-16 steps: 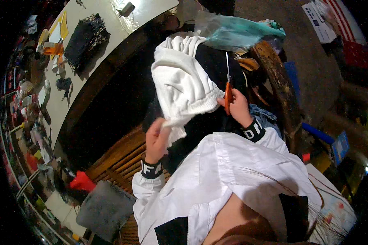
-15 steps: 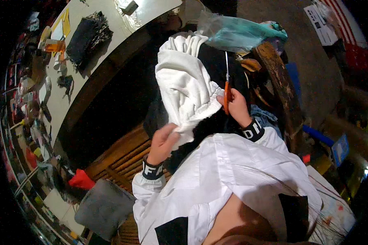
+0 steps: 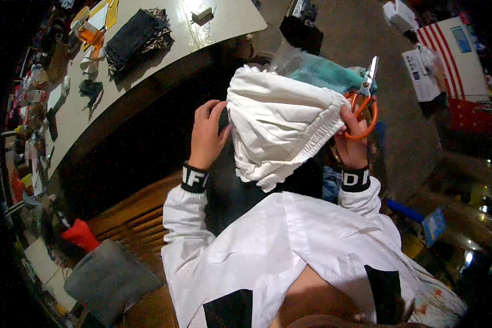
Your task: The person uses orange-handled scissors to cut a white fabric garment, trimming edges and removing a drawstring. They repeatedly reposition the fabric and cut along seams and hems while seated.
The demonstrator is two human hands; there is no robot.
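While the white garment (image 3: 279,123) is held up in front of the person, bunched and with its gathered elastic hem running down its right edge, the work on it looks to be in mid-course, with no cut or loose trimmed piece to be seen. Right of the garment, the right hand (image 3: 351,139) grips that hem with its fingers (image 3: 349,116) curled tight, and the same hand carries the orange-handled scissors (image 3: 364,98), blades pointing up and closed as far as can be told. Left of the garment, the left hand (image 3: 206,134) touches the cloth's edge with fingers slightly spread and bent. Just behind the garment lies a clear bag with teal cloth (image 3: 320,74). Farther up and left of it, the pale surface (image 3: 147,65) carries a dark folded cloth (image 3: 136,38).
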